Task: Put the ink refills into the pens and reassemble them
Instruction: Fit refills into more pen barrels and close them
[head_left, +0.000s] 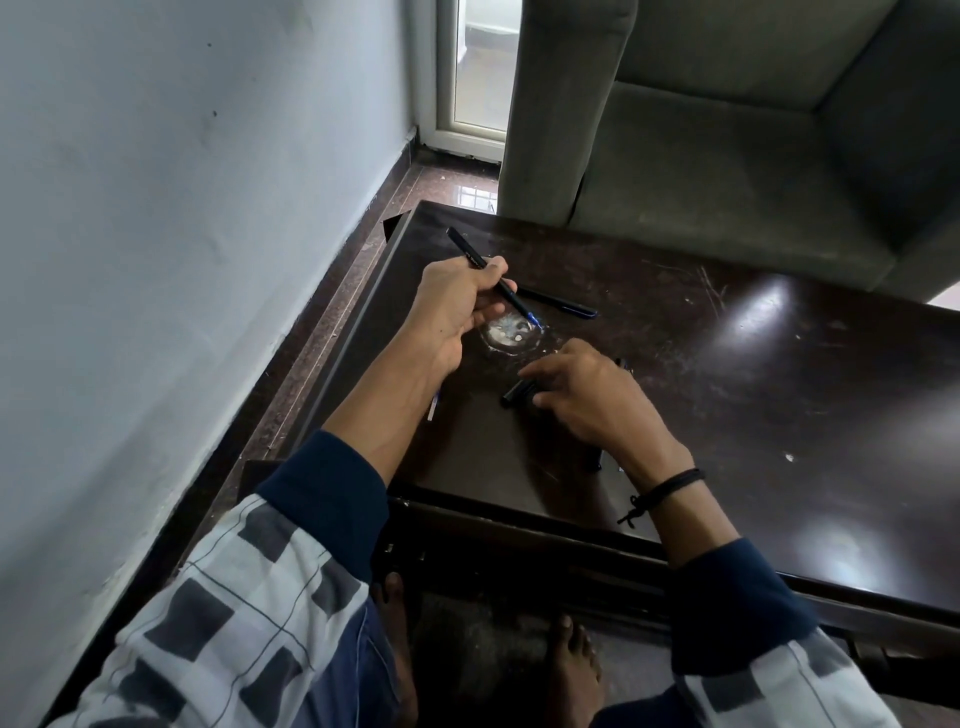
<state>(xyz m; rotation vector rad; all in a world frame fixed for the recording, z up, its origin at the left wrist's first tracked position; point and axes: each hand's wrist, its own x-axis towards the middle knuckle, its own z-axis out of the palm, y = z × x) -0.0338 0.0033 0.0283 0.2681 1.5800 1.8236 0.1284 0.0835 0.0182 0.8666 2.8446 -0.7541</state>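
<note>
My left hand (457, 306) grips a black pen (472, 254) above the dark table (779, 364); the pen's blue tip points down to the right. My right hand (587, 395) lies low on the table with its fingers on a short black pen cap (514, 393); I cannot tell whether they pinch it. Another black pen (563, 303) lies flat just beyond the left hand. A thin refill (432, 408) shows partly under my left forearm. More dark pen parts (595, 460) are mostly hidden under my right wrist.
A grey armchair (727, 130) stands against the table's far edge. A pale wall (182, 208) runs along the left, with a strip of floor between it and the table. A whitish worn spot (506, 338) marks the tabletop between my hands.
</note>
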